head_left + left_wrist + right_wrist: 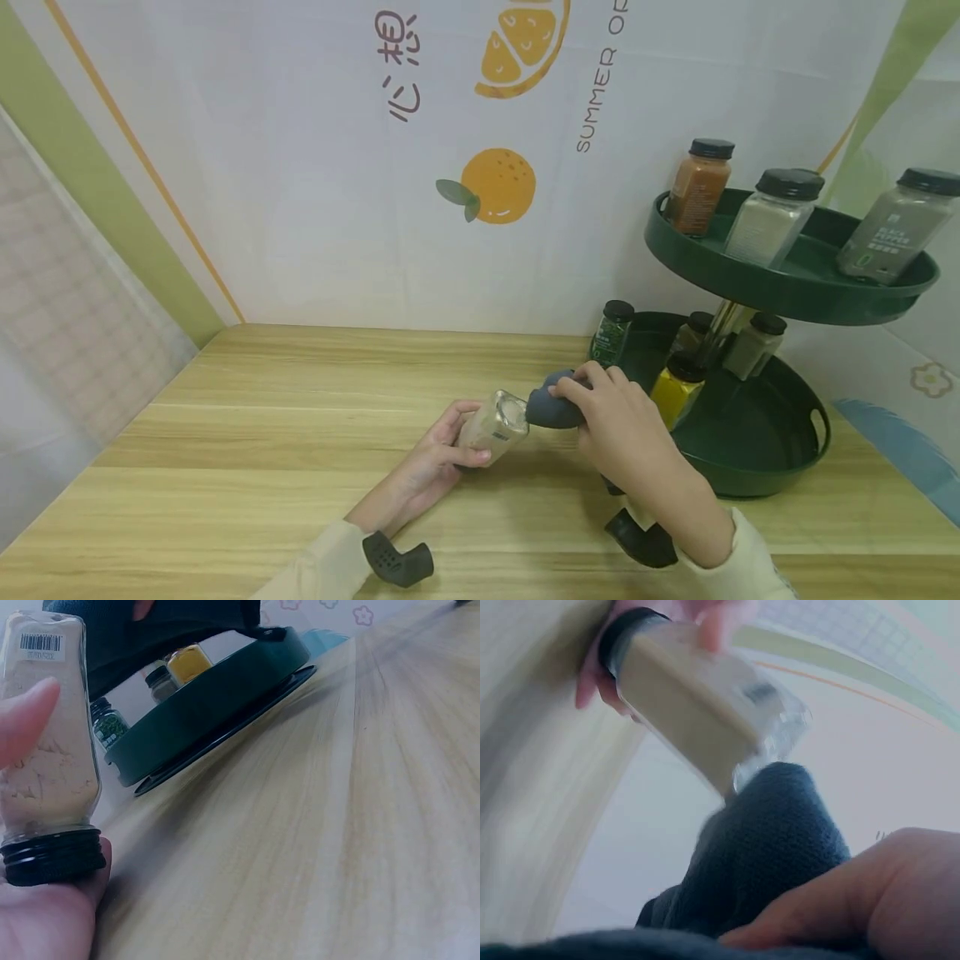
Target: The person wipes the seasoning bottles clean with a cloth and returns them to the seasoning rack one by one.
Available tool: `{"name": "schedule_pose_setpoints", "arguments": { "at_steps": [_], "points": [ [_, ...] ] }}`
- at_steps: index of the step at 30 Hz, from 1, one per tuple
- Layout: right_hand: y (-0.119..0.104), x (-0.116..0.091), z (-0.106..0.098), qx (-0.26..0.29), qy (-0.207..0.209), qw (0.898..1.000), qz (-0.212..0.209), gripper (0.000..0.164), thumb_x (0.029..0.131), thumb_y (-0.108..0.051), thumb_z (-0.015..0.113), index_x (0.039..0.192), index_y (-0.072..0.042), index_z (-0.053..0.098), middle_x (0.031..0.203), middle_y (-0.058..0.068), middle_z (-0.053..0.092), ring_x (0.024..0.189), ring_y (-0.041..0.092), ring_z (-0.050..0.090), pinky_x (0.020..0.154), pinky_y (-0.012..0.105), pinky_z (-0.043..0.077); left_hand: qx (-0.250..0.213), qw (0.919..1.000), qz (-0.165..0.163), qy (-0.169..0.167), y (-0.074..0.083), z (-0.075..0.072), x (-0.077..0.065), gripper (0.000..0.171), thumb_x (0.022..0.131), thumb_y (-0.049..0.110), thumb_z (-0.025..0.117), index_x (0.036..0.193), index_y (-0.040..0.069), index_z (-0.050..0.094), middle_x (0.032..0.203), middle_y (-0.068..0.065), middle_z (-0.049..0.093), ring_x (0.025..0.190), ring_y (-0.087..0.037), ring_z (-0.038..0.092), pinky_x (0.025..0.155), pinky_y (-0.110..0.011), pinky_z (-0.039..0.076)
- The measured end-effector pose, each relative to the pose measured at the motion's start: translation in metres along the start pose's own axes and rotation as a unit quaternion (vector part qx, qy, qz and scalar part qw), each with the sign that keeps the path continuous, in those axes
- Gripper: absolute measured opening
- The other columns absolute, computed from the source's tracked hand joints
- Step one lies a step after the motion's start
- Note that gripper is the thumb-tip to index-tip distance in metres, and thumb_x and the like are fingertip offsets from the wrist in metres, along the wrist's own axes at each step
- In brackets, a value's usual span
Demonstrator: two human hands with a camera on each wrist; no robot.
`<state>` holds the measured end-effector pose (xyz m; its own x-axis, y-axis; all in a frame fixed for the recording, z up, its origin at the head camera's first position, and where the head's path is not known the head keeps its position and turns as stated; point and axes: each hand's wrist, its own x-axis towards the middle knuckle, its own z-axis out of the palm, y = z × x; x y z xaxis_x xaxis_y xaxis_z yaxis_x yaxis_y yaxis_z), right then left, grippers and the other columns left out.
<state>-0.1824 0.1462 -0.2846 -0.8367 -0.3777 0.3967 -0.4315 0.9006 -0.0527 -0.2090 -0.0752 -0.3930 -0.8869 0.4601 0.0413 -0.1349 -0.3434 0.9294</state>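
My left hand (442,454) grips a clear spice jar (491,427) of pale powder, tipped so its glass base points up and toward the right. In the left wrist view the jar (52,742) shows a barcode label, and its black lid (52,855) is down by the palm. A dark blue-grey cloth (553,402) is bunched in my right hand (618,421), pinched between thumb and fingers. The cloth's folded tip meets the jar's base edge, as the right wrist view shows with the cloth (761,840) right at the glass.
A two-tier dark green rack (757,475) stands at the right. Its upper tier (787,287) holds an orange-brown jar (699,187), a pale jar (772,221) and a black pepper jar (896,229). Below are several more, including a yellow jar (677,392) and a green-herb jar (611,335).
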Motion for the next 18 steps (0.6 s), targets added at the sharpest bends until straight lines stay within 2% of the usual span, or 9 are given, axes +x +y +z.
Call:
{"name": "schedule_pose_setpoints", "arguments": {
  "at_steps": [4,8,12,18],
  "points": [
    [-0.001,-0.001,-0.003,0.041,0.027,0.999,-0.005,0.052,0.073,0.002,0.068,0.119,-0.021,0.062,0.114,0.009,0.058,0.102,0.030,0.055,0.082,0.048,0.051,0.003,1.0000,-0.002,-0.008,-0.001,-0.001,0.000,0.051,0.078,-0.005,0.060,0.112,0.032,0.052,0.126,0.005,0.041,0.115,-0.019,0.039,0.098,-0.033,0.032],
    [-0.011,-0.002,0.002,0.082,0.053,0.994,-0.041,0.055,0.074,0.001,0.070,0.122,-0.023,0.059,0.117,0.006,0.056,0.105,0.027,0.056,0.082,0.047,0.052,0.010,0.9999,-0.001,-0.012,-0.001,-0.001,0.000,0.051,0.078,-0.006,0.060,0.112,0.031,0.052,0.123,0.005,0.042,0.111,-0.018,0.042,0.096,-0.033,0.033],
    [-0.020,-0.003,0.009,0.070,0.055,0.994,-0.070,0.056,0.071,0.000,0.073,0.120,-0.023,0.060,0.115,0.006,0.057,0.103,0.026,0.057,0.082,0.044,0.053,0.023,0.9996,0.001,-0.015,-0.002,-0.001,0.001,0.050,0.078,-0.005,0.061,0.112,0.031,0.054,0.123,0.004,0.043,0.111,-0.019,0.041,0.097,-0.033,0.031],
    [-0.020,-0.004,0.010,0.063,0.031,0.996,-0.051,0.053,0.069,0.001,0.075,0.115,-0.023,0.063,0.113,0.007,0.057,0.102,0.027,0.056,0.083,0.046,0.053,0.019,0.9998,-0.007,-0.010,-0.002,0.000,0.001,0.050,0.078,-0.004,0.061,0.114,0.030,0.054,0.125,0.003,0.041,0.114,-0.019,0.039,0.098,-0.034,0.029]
  ]
}}
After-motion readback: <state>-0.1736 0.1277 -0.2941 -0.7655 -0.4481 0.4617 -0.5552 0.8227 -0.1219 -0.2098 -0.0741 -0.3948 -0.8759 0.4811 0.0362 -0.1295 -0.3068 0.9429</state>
